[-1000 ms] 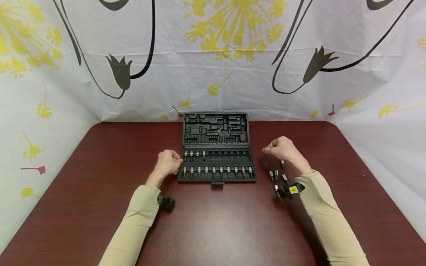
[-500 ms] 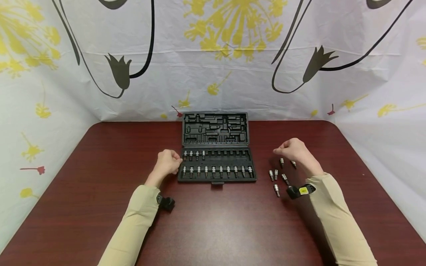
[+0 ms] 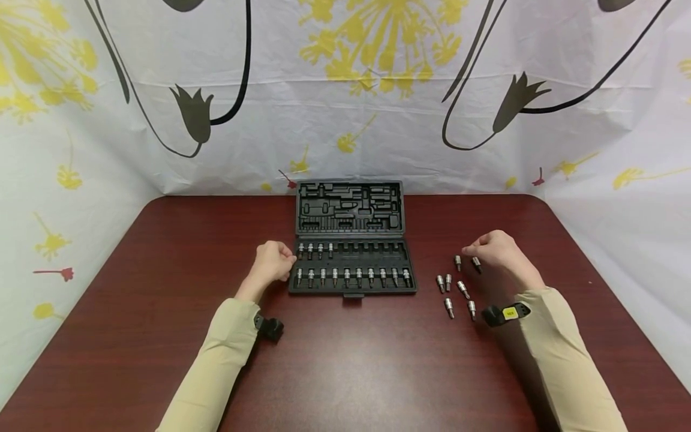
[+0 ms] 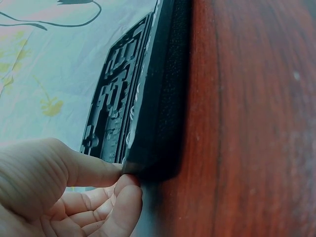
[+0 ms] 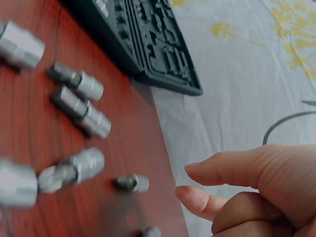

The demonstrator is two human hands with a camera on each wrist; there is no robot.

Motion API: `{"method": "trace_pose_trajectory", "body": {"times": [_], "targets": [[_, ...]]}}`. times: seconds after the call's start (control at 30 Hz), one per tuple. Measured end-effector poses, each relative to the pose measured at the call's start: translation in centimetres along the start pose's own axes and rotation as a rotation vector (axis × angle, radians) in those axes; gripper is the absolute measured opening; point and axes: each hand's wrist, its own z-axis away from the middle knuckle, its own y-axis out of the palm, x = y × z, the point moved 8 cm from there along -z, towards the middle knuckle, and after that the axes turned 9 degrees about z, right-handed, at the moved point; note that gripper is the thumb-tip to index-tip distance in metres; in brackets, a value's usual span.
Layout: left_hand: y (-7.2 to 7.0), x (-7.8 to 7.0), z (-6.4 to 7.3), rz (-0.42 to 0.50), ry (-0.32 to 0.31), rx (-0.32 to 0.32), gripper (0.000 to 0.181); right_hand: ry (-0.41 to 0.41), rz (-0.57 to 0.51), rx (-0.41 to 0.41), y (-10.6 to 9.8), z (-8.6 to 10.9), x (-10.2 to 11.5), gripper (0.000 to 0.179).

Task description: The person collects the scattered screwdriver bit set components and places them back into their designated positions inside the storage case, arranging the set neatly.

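A black plastic tool case (image 3: pixel 353 264) lies unfolded on the table, two rows of silver bit sockets in its near half. My left hand (image 3: pixel 270 262) pinches the case's left edge; the left wrist view shows the thumb (image 4: pixel 101 170) and a fingertip at its corner. Over the table to the right of the case, my right hand (image 3: pixel 499 249) hovers near loose bit sockets. In the right wrist view its thumb and index finger are apart, nothing between them, the other fingers curled. One bit socket (image 3: pixel 477 264) lies just below that hand, another (image 3: pixel 457 262) to its left.
Several more loose bit sockets, among them one nearer the front (image 3: pixel 449 308), are scattered right of the case. The case's raised lid (image 3: pixel 349 207) stands near the table's back edge. A patterned white cloth (image 3: pixel 405 138) hangs behind the brown table (image 3: pixel 345 366).
My right hand has moved rightward, away from the case and slightly toward me, uncovering loose bit sockets. My left hand stays at the case's left edge.
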Motion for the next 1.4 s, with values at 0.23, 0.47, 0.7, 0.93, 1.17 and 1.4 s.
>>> {"method": "trace_pose_trajectory", "body": {"times": [0.23,0.47,0.7,0.93,1.17,1.4], "targets": [[0.0,0.0,0.0,0.002,0.004,-0.003,0.01,0.012,0.067,-0.011,-0.3,0.1,-1.4,0.032],[0.0,0.0,0.0,0.002,0.01,-0.002,0.01,0.054,0.074,-0.023,-0.2,0.2,-2.2,0.03],[0.0,0.1,0.0,0.003,0.013,-0.001,0.01,0.111,0.057,-0.002,0.3,0.3,-3.0,0.024],[0.1,0.1,0.0,0.013,0.01,-0.007,0.009,0.127,0.056,-0.009,0.7,0.4,-3.3,0.026],[0.1,0.0,0.0,0.016,0.014,-0.007,0.009,0.121,0.067,-0.02,0.9,0.3,-2.9,0.028],[0.1,0.1,0.0,0.016,0.01,-0.005,0.009,0.127,0.078,0.003,1.2,0.0,-3.0,0.031]]}}
